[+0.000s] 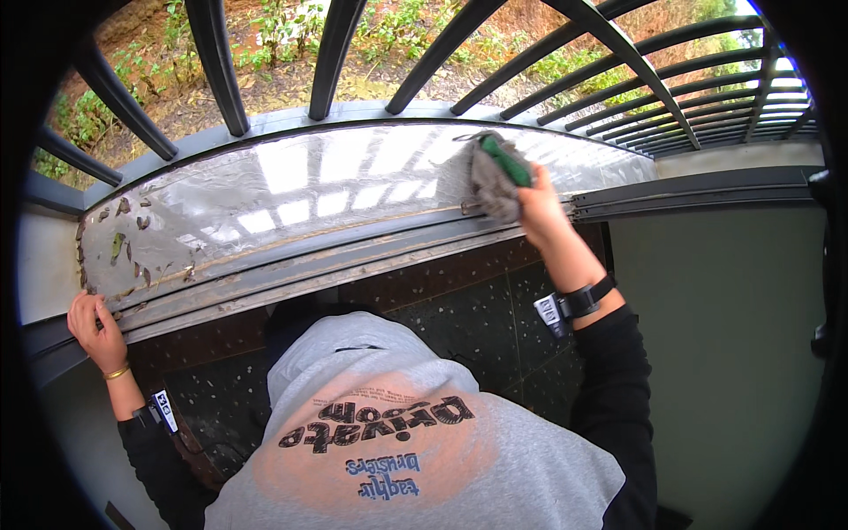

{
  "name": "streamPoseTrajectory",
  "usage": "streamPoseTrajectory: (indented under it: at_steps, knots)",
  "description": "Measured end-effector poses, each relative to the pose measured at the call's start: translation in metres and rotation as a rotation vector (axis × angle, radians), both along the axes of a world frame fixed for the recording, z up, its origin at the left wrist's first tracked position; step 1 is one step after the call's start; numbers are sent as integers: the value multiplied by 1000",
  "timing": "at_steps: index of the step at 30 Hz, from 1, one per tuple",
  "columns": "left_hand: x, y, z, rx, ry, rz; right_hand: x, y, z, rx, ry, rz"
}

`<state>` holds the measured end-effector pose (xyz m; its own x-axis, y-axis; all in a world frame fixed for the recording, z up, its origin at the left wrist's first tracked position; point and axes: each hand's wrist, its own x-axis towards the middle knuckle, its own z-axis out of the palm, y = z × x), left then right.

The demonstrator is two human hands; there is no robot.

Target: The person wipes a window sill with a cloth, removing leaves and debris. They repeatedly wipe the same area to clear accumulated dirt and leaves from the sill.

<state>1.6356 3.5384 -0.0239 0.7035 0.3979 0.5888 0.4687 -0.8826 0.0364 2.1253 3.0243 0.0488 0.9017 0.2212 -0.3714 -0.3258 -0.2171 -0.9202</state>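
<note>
My right hand (543, 209) grips a crumpled grey cloth (493, 179) with a green part, perhaps a scouring pad (507, 159). The bundle lies over the inner side of the window sill (218, 192) and the edge of the sliding-window track (318, 255). At the left end of the track, my left hand (99, 331) rests against the dark window frame (50, 341), thumb apart from the fingers. Wet, shiny patches cover much of the grey sill. Dry leaves (142, 222) and a greenish leaf (118, 245) are scattered at its left end.
Dark metal bars (334, 59) enclose the sill's outer side, with soil and plants (285, 33) beyond. A window pane (709, 331) stands to the right. Dark speckled tiles (457, 324) lie below the track. Dirt lines the track's grooves.
</note>
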Motion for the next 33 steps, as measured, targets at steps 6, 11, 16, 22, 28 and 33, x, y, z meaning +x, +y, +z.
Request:
streamPoseTrajectory:
  at_steps: [6,11,16,22,28,33]
  knots:
    - [1,-1,1,-16,-11,-12,86,-76,37,-552,-422,89]
    - [2,0,1,-9,-16,-12,62,-99,-23,-1294,-683,222]
    - [1,-1,0,8,-45,8,-4,-54,-33,-955,-850,262]
    - [3,0,0,12,-52,-2,-41,6,-15,-378,-290,255]
    - [4,-2,0,-14,-26,12,16,-23,41,231,-143,30]
    - [4,-2,0,-6,-19,21,81,-71,84,-733,-920,81]
